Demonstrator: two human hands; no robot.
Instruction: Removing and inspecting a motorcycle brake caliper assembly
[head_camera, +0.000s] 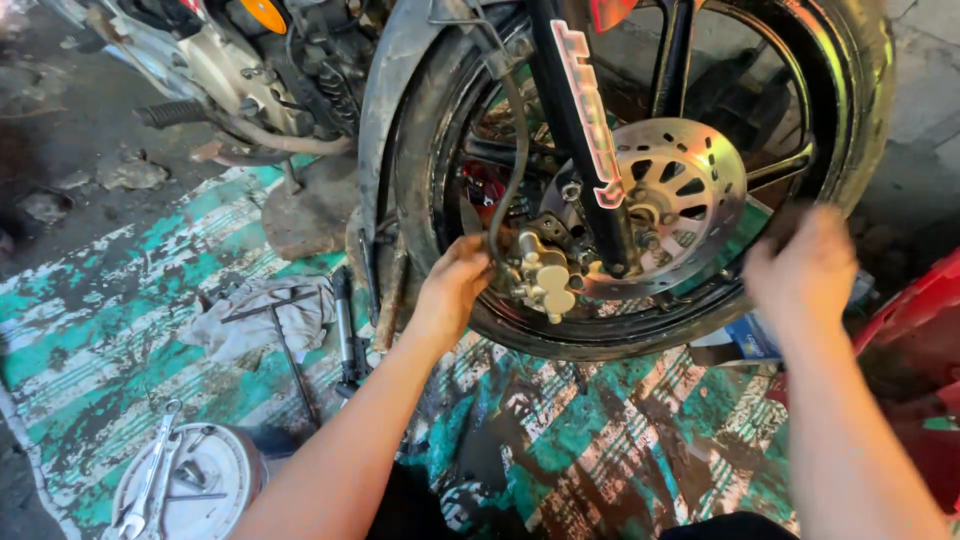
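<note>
My left hand (455, 285) rests its fingers on the gold brake caliper (545, 275), which sits on the brake disc (690, 200) just right of it. My right hand (800, 265) is blurred at the tyre (860, 90); its grip I cannot tell. The wheel looks mounted, and spanners (150, 480) lie below-left.

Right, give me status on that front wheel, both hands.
Left hand at the brake caliper, fingers by its hose. Right hand on the tyre edge, blurred. Brake disc mounted. Rag and spanner lie on the floor.
</note>
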